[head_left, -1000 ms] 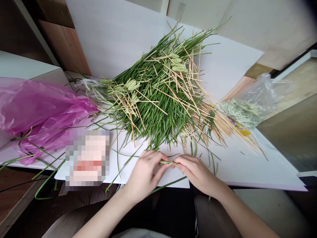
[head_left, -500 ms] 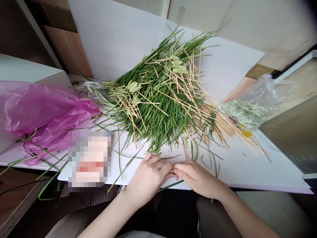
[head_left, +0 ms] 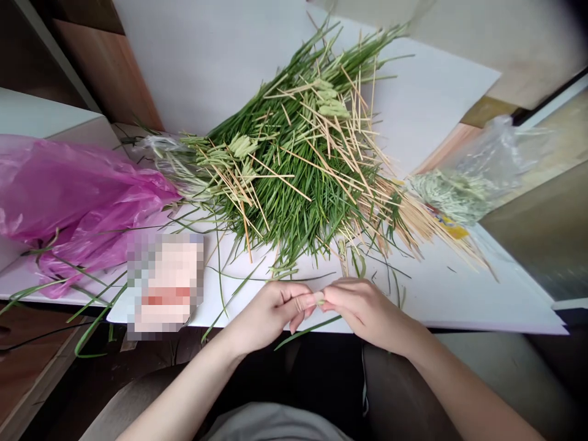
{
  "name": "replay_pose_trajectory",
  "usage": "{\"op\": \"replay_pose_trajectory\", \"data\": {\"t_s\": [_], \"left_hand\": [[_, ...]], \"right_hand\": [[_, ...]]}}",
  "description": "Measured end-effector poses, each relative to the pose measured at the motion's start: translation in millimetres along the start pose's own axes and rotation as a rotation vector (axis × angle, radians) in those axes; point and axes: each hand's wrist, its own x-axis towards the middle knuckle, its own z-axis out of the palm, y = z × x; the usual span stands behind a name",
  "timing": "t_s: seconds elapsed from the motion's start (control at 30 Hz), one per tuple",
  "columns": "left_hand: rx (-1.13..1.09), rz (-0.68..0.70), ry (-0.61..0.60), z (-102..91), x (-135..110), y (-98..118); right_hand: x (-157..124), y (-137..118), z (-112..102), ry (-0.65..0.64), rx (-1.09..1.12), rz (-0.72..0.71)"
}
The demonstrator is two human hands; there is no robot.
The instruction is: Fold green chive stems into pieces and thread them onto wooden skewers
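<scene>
The left hand [head_left: 275, 309] is bending inward, thumb and fingers pinched together, while the right hand [head_left: 365, 306] is meeting it tip to tip, its fingers drawn in just as tightly. Between them they are gripping a green bit [head_left: 320, 302], probably a short stem, though the fingers are hiding most of it. A long blade [head_left: 307, 333] is crossing the near edge of the table [head_left: 482, 300] beneath the hands. To the left, a pixelated object [head_left: 168, 285] is lying near that edge, and a pink bag [head_left: 82, 196] is spreading beside it. Farther in, a heap of grass [head_left: 294, 220] is covering the middle, with sticks [head_left: 418, 217] lying across it and fanning rightward. Pale rolls [head_left: 333, 107] are resting on the heap, and a clear bag [head_left: 500, 147] is standing beyond the sticks' right side. Behind, a white board [head_left: 206, 49] is rising.
</scene>
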Motion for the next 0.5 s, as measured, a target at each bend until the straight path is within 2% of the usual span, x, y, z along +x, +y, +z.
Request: {"op": "replay_pose_trajectory", "data": {"t_s": [0.1,0.33,0.5], "left_hand": [[-0.170,-0.094,0.000,-0.6,0.4,0.3],[-0.549,-0.219,-0.020,10.6,3.1,-4.7],[-0.754,-0.274,-0.063,24.4,-0.6,-2.7]], "right_hand": [[2.5,-0.3,3.0,0.103,-0.192,-0.153],[4.7,4.5,1.7,0.216,-0.671,-0.375],[-4.8,5.1,-2.5,0.304,-0.801,-0.512]]}}
